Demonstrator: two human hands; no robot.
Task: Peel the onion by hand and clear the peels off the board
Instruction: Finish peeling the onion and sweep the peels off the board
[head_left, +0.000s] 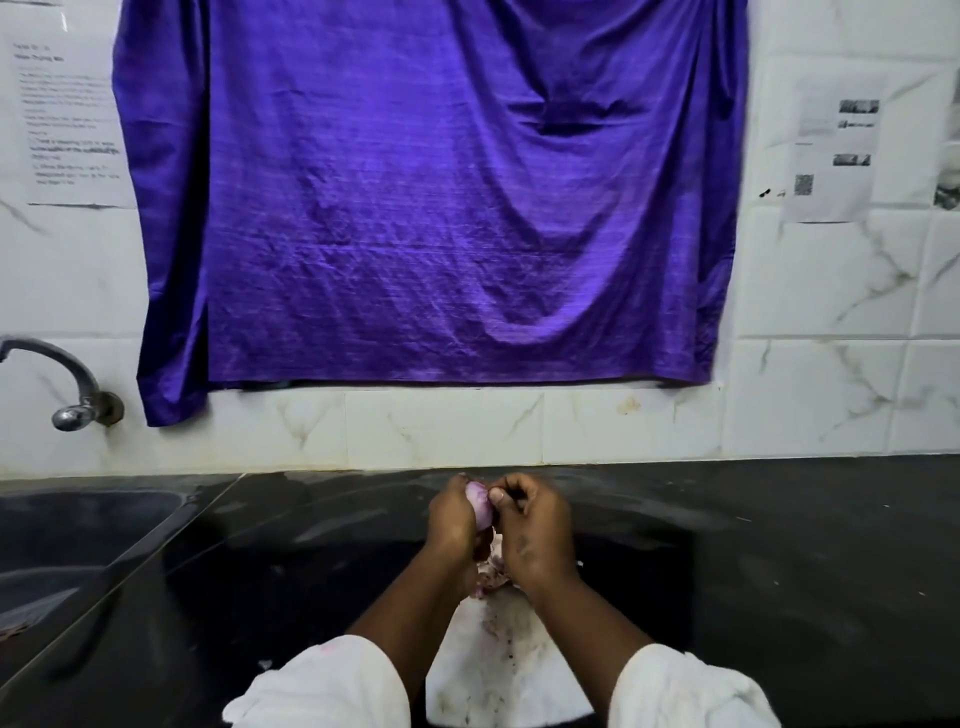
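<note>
Purple onion (479, 506), half hidden, clenched by left hand (456, 519); right hand (530, 535) fingers pinch it above the mostly covered board (498, 670).

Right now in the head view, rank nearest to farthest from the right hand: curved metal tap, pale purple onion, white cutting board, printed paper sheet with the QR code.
1. Pale purple onion: touching the right hand, gripped in the left hand.
2. White cutting board: just below the hands.
3. Printed paper sheet with the QR code: upper right wall.
4. Curved metal tap: far left wall.
</note>
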